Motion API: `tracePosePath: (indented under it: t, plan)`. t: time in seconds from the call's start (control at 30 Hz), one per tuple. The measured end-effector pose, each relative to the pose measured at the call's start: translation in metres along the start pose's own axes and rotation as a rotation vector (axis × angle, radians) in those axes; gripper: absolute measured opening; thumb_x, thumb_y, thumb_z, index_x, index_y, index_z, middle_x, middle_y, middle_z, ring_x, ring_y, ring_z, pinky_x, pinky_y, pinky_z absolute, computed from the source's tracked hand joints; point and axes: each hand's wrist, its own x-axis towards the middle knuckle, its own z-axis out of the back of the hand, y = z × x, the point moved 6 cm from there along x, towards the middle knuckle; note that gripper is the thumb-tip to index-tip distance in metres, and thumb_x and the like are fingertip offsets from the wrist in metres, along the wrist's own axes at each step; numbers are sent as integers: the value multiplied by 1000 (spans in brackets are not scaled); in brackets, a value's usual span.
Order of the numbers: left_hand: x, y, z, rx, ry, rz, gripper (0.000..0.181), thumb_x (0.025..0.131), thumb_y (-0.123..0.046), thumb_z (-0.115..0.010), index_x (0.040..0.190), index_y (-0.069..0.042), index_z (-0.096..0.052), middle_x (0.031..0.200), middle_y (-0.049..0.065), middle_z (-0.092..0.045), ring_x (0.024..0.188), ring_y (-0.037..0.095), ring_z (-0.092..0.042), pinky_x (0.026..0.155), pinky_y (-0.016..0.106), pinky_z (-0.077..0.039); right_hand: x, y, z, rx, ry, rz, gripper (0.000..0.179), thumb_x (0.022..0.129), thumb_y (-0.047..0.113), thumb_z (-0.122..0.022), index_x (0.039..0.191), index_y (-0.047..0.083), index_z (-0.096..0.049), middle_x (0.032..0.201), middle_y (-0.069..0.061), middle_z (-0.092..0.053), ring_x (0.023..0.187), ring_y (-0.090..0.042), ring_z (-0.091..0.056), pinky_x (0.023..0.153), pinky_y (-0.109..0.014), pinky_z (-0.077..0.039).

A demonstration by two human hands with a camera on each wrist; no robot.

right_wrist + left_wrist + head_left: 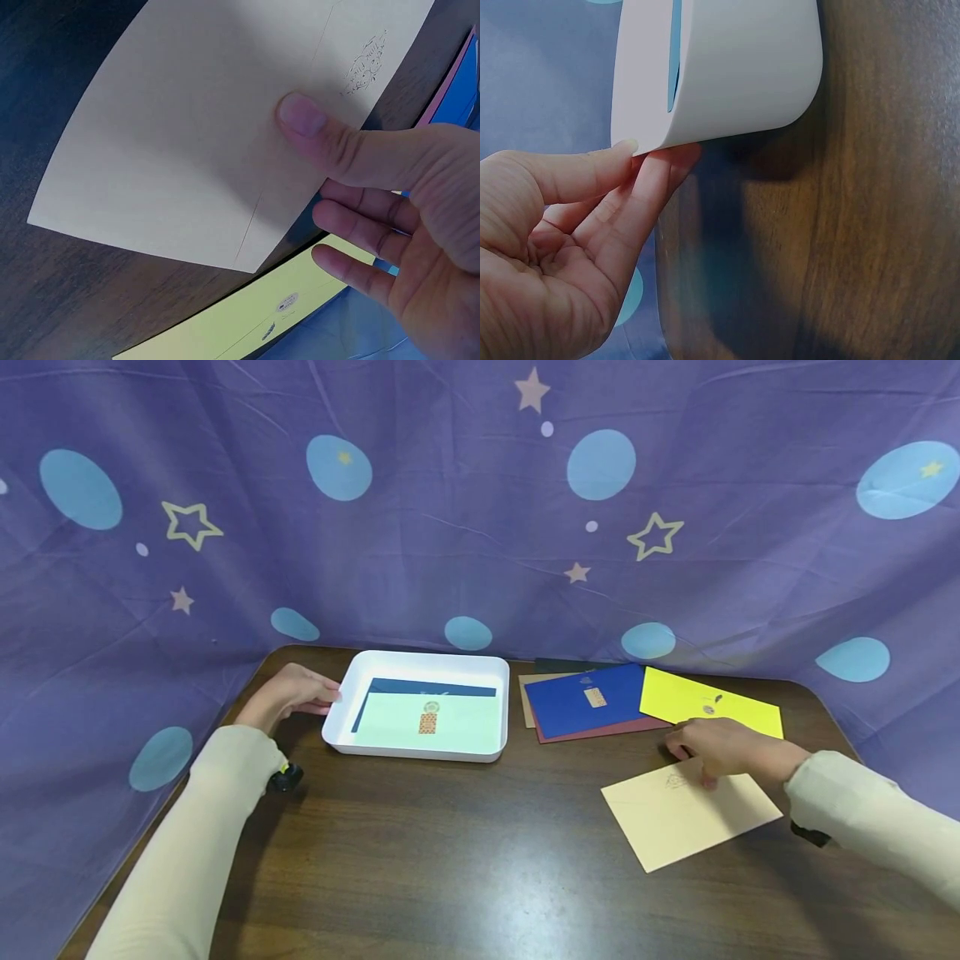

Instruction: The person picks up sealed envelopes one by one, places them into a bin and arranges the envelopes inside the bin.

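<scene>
My left hand (303, 691) pinches the left rim of a white tray (416, 752), with the thumb on the rim and fingertips against the outer wall in the left wrist view. Inside the tray a mint green envelope (390, 718) with a patterned sticker overlaps a dark blue envelope (397, 686). On the right, my right hand (723, 747) holds a cream envelope (675, 827) by its far edge. In the right wrist view the thumb lies on top of that envelope (165, 142), and some fingers reach past its edge; the ends of others are hidden beneath it.
Right of the tray, a blue envelope (562, 706) overlaps a dark red envelope (577, 732), a tan one (527, 693) and a dark green one (555, 666). A yellow envelope (675, 689) lies beside them. A purple patterned cloth (450, 527) hangs behind the brown table (420, 843).
</scene>
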Motion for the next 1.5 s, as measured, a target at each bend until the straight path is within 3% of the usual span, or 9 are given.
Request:
tracePosePath:
  t: [0.67, 1.0, 1.5]
  plan:
    - [0, -1, 2, 24, -3, 11, 45, 95, -8, -70, 134, 11, -58, 79, -4, -70, 68, 5, -68, 77, 27, -65, 2, -5, -1, 39, 27, -44, 48, 59, -3, -94, 82, 15, -57, 78, 4, -55, 67, -13, -46, 54, -24, -40]
    - [0, 0, 0, -2, 37, -25, 47, 95, -4, -68, 136, 15, -54, 76, -7, -68, 68, 3, -66, 75, 24, -65, 1, -10, 2, 69, 57, -81, 45, 61, -1, -94, 75, 16, -54, 71, 4, -48, 66, -12, -42, 55, -24, -33]
    - [-2, 0, 0, 1, 27, -24, 46, 95, -4, -68, 136, 14, -56, 78, -5, -68, 68, 3, -66, 72, 22, -64, -2, -6, 14, 241, 89, -10, 36, 69, -14, -83, 76, 12, -59, 67, 7, -47, 63, -7, -41, 55, -19, -42]
